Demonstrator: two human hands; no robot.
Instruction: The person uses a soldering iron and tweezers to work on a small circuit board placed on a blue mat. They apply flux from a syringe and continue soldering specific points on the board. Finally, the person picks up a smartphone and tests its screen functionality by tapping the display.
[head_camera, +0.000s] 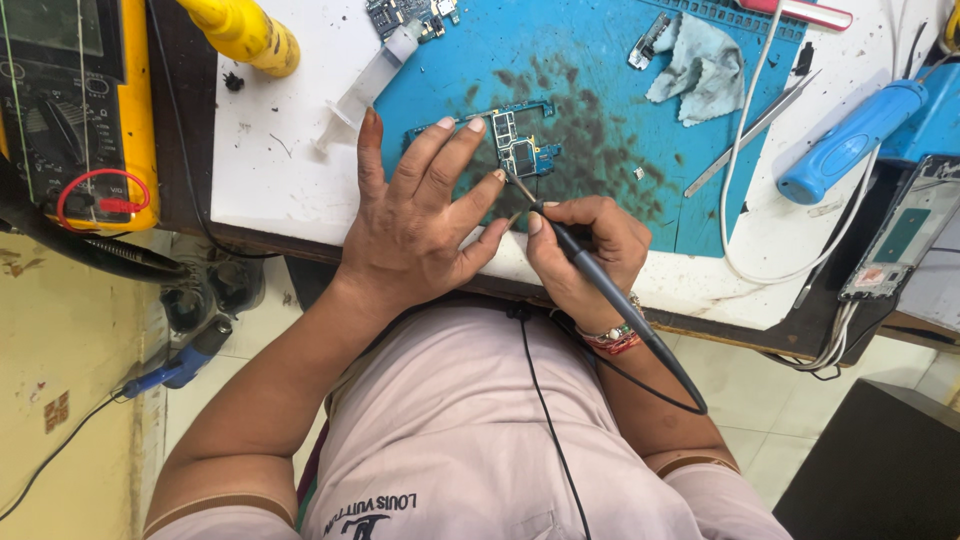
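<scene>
The circuit board (520, 145) lay on the blue mat (600, 60), near the middle of the worktop (270, 170). It was a small, narrow board, blue-green, with dark chips and a thin frame-like strip going out to 9 o'clock. Dark stains covered the mat around it, mostly at 3 o'clock from the board.

The left hand (420, 215) rested flat with the fingers spread wide, and its fingertips (478, 126) pressed on the board's left part; it gripped nothing. The right hand (585, 250), at 5 o'clock from the board, had its grip closed around a dark soldering iron (590, 270), held like a pen. The tip of the iron pointed to 11 o'clock and came to the lower edge of the board; I could not tell if it touched.

At 1 o'clock from the board lay a grey cloth (705, 65). Metal tweezers (750, 135) and a blue tool handle (850, 140) lay at 3 o'clock. A yellow meter (75, 110) stood far off at 9 o'clock.
</scene>
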